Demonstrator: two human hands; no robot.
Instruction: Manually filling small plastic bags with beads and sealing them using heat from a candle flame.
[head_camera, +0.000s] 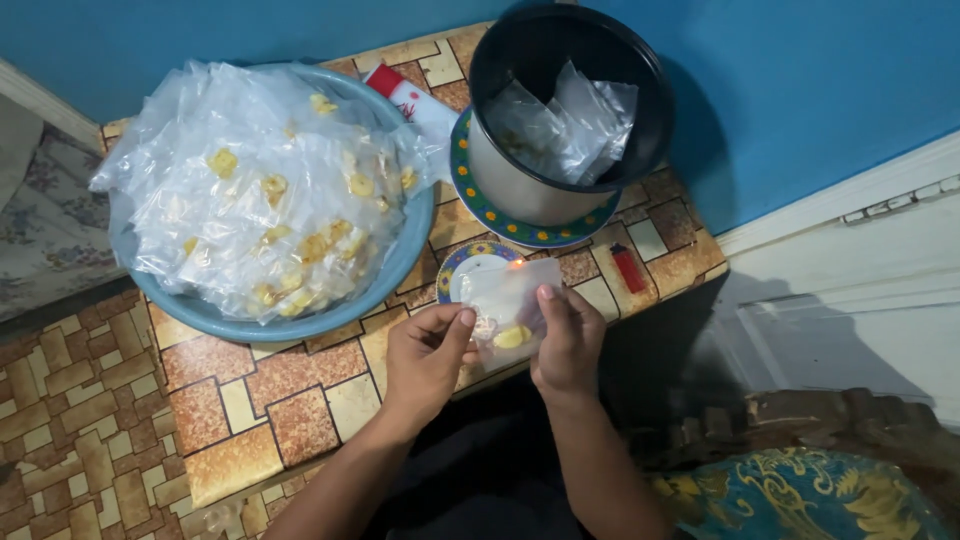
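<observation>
Small clear bag (510, 300): centre of view, pinched between both hands over the near edge of the tabletop (290, 390); holds a yellow piece in its lower part; a small flame glows at its top edge; left hand (428, 355) grasps the bag's left side with thumb and fingers closed on it; right hand (568, 340) grasps the right side, thumb on top. Saucer (470, 268): just beyond the bag at 12 o'clock, patterned rim, partly covered by it. Blue basin (300, 322): at 10 o'clock, heaped with filled clear bags showing yellow pieces. Pot (520, 190): at 1 o'clock, metal with dark inside, standing on a patterned plate (480, 205), several clear bags inside. Red lighter (628, 268): at 2 o'clock, lying on the tabletop just beside the plate. Red-and-white packet (405, 98): at 11 o'clock, wedged between basin and pot.
</observation>
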